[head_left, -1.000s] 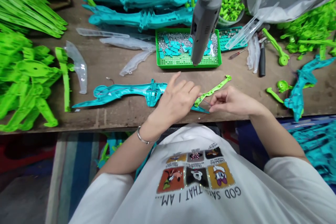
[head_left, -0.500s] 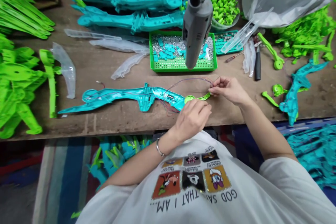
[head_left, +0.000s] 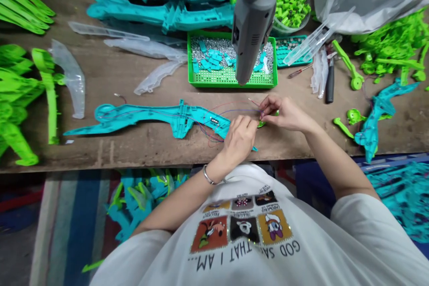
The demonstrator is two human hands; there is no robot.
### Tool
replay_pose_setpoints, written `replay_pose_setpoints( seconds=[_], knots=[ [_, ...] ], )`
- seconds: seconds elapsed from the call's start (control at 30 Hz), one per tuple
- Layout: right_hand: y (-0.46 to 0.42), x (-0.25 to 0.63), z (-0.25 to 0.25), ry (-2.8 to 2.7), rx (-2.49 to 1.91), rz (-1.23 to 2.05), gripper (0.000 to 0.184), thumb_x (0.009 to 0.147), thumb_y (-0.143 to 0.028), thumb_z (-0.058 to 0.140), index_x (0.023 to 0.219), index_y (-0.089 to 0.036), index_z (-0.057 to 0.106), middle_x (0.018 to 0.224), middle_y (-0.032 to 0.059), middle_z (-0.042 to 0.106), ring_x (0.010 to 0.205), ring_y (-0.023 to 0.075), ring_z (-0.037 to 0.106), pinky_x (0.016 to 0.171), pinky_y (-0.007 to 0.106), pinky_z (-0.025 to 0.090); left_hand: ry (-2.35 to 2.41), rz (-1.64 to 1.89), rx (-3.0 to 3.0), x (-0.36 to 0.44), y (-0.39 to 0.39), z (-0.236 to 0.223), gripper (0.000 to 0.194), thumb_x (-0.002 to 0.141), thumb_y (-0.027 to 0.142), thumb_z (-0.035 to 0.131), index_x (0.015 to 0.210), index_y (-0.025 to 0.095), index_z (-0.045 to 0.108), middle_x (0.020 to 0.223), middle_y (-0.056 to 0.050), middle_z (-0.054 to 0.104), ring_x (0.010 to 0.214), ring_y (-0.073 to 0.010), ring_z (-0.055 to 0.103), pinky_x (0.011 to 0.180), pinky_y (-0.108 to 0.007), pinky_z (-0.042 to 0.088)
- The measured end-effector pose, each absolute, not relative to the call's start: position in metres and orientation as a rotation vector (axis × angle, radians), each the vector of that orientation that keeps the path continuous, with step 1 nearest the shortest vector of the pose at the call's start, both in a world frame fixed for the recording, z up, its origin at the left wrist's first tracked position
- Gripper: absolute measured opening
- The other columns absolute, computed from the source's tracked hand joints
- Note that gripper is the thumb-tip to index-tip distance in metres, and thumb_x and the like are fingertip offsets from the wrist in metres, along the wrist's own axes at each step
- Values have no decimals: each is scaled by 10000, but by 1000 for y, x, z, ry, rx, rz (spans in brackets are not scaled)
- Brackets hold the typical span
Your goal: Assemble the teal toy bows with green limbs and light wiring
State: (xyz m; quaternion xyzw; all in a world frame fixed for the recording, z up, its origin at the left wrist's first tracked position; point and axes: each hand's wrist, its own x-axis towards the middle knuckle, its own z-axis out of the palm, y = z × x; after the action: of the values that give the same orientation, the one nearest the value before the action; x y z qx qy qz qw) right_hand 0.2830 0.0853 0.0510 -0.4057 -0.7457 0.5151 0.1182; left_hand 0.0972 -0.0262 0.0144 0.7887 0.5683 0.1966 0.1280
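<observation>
A long teal plastic half-shell (head_left: 150, 115), shaped like a toy bow, lies open side up along the table in front of me. Thin red and blue wires (head_left: 231, 110) loop out of it near a small metal spring part (head_left: 214, 120). My left hand (head_left: 239, 136) is closed over the shell's right end, its fingers curled on a green plastic piece (head_left: 263, 123) that is mostly hidden. Just right of it, my right hand (head_left: 281, 114) pinches the wire between thumb and fingertips, above the green piece. A loose red wire end sticks up beside those fingers.
A green tray (head_left: 231, 84) of screws and teal bits stands ahead, under a hanging grey tool (head_left: 253, 31). Teal shells (head_left: 161, 15) are stacked behind. Green parts (head_left: 20, 98) pile up left. A screwdriver (head_left: 300, 71) and a black-handled tool (head_left: 330, 82) lie right.
My right hand has shifted slightly left, closer to my left hand. A red wire end now stands free by its fingers. The view has shifted a little, and more of the green piece is covered.
</observation>
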Motion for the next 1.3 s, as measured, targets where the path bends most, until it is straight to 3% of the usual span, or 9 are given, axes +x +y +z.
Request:
replay_pose_setpoints(
  seconds=[0.17,0.33,0.63,1.03,1.3],
  knots=[
    [82,277,56,-2294,-1190,1417,279,788,-139,700,1051,-203,631,882,10,805,834,194,774,809,319,557,1632,672,2240,91,-27,22,141,991,199,575,1105,141,636,1080,-121,649,1060,-286,562,937,-409,486],
    [82,274,58,-2370,-1186,1361,301,787,-119,689,1074,-194,636,881,9,814,842,191,776,835,320,545,1639,653,2340,84,-33,28,165,1023,256,534,1095,156,644,1023,-115,659,1037,-292,570,941,-436,469],
    [78,270,57,-2446,-1187,1228,316,801,-113,685,1100,-201,636,893,0,819,868,196,776,827,317,520,1408,641,2528,73,-32,16,192,1029,204,522,1136,174,679,1118,-109,688,1051,-252,600,921,-398,508],
    [79,278,49,-2409,-1056,1331,312,815,-143,672,1111,-210,599,915,5,813,880,190,780,849,311,528,1281,721,2586,68,-26,9,273,1034,178,502,1224,198,697,1224,-129,683,1158,-246,608,1007,-431,542],
    [76,280,45,-2390,-1107,1292,353,778,-137,652,1122,-200,604,899,3,805,843,196,778,829,313,528,1312,546,2565,72,-27,10,388,1030,154,469,1385,174,625,1263,-165,620,1186,-271,567,1061,-464,513]
  ],
)
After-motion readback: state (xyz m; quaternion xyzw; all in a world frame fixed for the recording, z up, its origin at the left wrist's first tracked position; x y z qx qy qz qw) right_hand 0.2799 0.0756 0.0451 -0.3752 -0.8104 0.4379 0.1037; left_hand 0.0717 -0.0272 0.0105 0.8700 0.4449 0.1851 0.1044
